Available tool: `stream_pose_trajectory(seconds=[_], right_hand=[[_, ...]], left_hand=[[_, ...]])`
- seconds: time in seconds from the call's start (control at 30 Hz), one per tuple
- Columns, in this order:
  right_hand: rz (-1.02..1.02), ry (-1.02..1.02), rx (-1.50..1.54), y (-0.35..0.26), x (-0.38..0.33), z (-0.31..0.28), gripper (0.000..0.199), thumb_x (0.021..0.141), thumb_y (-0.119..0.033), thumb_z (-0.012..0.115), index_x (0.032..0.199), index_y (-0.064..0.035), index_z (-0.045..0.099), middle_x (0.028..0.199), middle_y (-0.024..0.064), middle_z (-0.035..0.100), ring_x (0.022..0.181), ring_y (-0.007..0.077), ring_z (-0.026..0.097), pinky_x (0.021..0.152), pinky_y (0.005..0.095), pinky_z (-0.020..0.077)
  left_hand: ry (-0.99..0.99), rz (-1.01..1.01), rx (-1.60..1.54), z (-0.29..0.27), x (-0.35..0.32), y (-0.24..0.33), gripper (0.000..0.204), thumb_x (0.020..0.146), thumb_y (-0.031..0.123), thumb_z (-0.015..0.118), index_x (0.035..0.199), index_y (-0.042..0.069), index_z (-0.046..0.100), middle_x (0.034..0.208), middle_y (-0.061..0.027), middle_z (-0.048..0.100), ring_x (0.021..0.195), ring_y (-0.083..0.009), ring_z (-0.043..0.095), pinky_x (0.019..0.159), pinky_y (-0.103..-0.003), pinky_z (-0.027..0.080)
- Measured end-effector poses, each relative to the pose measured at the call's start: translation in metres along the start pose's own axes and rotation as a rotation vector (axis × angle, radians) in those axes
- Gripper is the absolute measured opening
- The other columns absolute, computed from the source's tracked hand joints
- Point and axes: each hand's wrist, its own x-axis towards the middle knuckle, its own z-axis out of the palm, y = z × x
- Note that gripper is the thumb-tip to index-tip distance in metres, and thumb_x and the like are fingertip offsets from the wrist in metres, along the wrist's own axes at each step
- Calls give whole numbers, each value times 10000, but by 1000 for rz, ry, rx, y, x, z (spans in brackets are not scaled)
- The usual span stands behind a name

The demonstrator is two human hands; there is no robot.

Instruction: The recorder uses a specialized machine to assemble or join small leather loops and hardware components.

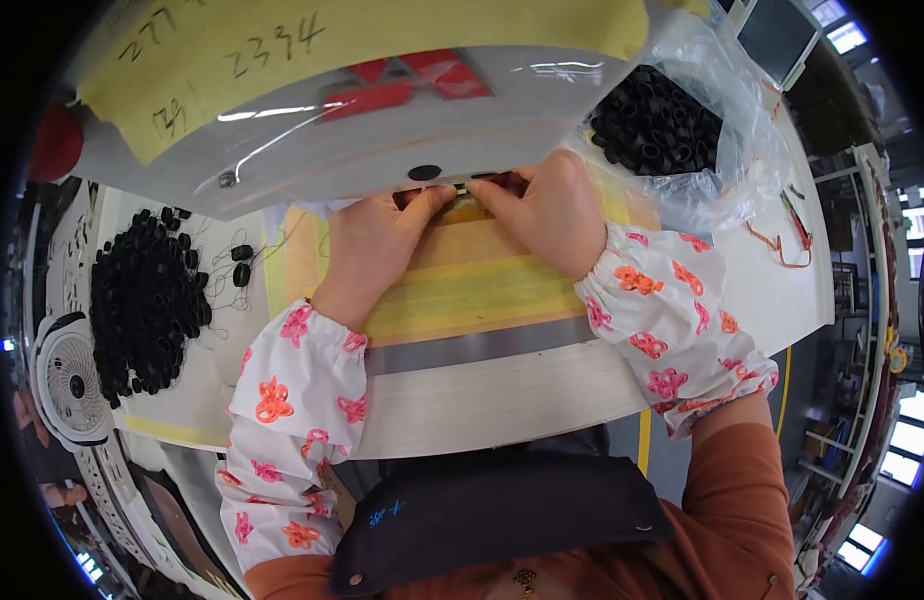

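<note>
My left hand (377, 240) and my right hand (554, 215) meet under the front of a white machine head (312, 180), which looks like a sewing machine. Thumbs and fingers of both are pinched together close to a small metal part (461, 188). What they grip is mostly hidden by the machine head; a bit of something dark shows by the right fingers. Beneath the hands lies a work surface covered with yellow and tan tape (462, 290). Both forearms wear white sleeve covers with pink and orange flowers.
At left lies a heap of small black rings (147, 300) with loose threads, beside a white fan (72, 380). A clear plastic bag (747, 150) at right holds many black tubular pieces (657, 120). Red-handled snips (797, 222) lie near the table's right edge. Yellow paper (382, 30) covers the machine's top.
</note>
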Motion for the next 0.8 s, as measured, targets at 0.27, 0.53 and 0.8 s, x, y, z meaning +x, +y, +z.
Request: stream_pose_trajectory(seconds=[0.27,0.53,0.8], right_hand=[[49,-33,-21,-2,8,-4,73,651,-39,623,663,7,567,585,131,574,520,253,567,493,320,439],[9,-71,-15,0,7,0,74,652,-30,612,671,19,560,590,137,574,525,265,568,495,329,443],[15,-79,-54,1,9,-4,82,658,-31,607,697,28,565,604,146,579,532,258,578,504,311,453]], left_hand=[[-13,1,37,-2,7,2,202,753,269,620,822,82,653,653,-60,612,566,-176,558,540,-288,424],[-91,-53,175,-8,2,0,214,772,323,573,813,132,659,654,-49,613,575,-205,562,525,-324,420],[-106,-88,154,-6,4,6,204,773,294,566,794,112,654,670,-57,616,629,-208,579,544,-328,427]])
